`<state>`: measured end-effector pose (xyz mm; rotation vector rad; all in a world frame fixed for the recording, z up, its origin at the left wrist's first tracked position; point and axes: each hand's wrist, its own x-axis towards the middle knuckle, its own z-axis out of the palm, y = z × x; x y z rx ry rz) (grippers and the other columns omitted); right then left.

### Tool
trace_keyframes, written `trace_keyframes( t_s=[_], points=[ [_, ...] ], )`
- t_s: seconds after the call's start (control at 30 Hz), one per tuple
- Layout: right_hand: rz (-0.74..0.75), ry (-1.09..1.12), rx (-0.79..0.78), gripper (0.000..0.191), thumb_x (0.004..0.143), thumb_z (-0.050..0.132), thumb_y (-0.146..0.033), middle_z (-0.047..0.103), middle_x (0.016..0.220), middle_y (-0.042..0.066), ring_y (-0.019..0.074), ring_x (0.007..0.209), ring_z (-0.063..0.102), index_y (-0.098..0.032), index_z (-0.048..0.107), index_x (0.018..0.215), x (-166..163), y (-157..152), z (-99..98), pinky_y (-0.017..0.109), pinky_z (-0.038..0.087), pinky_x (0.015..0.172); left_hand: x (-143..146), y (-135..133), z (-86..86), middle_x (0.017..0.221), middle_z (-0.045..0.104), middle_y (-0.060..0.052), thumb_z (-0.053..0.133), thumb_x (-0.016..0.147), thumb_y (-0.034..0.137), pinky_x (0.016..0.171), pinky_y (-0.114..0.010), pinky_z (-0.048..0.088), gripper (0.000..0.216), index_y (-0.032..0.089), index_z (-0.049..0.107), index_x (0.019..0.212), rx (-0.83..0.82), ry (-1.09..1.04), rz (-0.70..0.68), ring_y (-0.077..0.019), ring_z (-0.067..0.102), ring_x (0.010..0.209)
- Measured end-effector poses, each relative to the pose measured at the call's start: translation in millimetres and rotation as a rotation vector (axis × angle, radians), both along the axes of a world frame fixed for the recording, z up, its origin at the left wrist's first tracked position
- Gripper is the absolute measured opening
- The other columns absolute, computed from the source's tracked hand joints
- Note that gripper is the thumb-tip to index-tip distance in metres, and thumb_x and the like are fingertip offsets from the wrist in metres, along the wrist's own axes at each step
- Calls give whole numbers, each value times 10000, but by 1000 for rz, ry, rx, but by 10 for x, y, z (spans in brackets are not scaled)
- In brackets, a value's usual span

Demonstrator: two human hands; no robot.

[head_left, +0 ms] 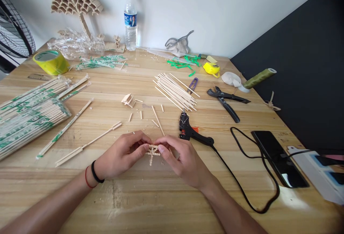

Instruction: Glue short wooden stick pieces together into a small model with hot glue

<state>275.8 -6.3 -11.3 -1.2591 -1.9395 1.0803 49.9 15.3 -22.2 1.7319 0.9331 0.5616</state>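
Between my hands is a small lattice of cut wooden stick pieces (152, 151), its round cut ends facing me. My left hand (126, 152) pinches its left side between thumb and fingers. Thumb and fingertips of my right hand (182, 157) grip the right side. A loose wooden stick (157, 119) lies just beyond, its near end partly hidden by my right hand. Several short cut pieces (141, 114) are scattered farther back, close to a small stack of short pieces (128, 100). A black hot glue gun (185, 126) rests right of my hands.
Bundled wrapped chopsticks (32, 126) cover the left side. Farther back lie loose sticks (176, 90), pliers-like cutters (225, 101) and yellow tape (51, 62). A water bottle (130, 22) stands by the wall. The glue gun's cord (242, 191) loops near a phone (279, 158) and power strip (317, 173).
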Motion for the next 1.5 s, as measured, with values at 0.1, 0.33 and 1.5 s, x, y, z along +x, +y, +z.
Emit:
trace_keyframes(
  t_s=[0.1,0.33,1.5],
  points=[
    [6,9,2,193,1031,546,-313,764,917,37,186,807,708,-213,711,1031,0,5,-4,272,551,736,-2,-5,-6,988,744,-60,488,1063,394,774,-289,473,302,177,698,1085,-4,0,4,-188,645,871],
    [2,5,-5,185,1031,550,-304,753,892,26,174,781,695,-210,709,1023,-3,-5,-6,260,542,734,2,-4,-8,1003,745,-64,497,1059,393,788,-298,478,302,172,701,1093,-9,0,8,-192,652,885],
    [15,6,20,156,1022,562,-252,765,919,13,153,816,704,-206,710,1029,7,4,-17,230,514,731,3,0,2,954,710,-44,474,1062,369,782,-294,457,298,167,693,1083,47,31,-11,-173,625,855]
  ],
)
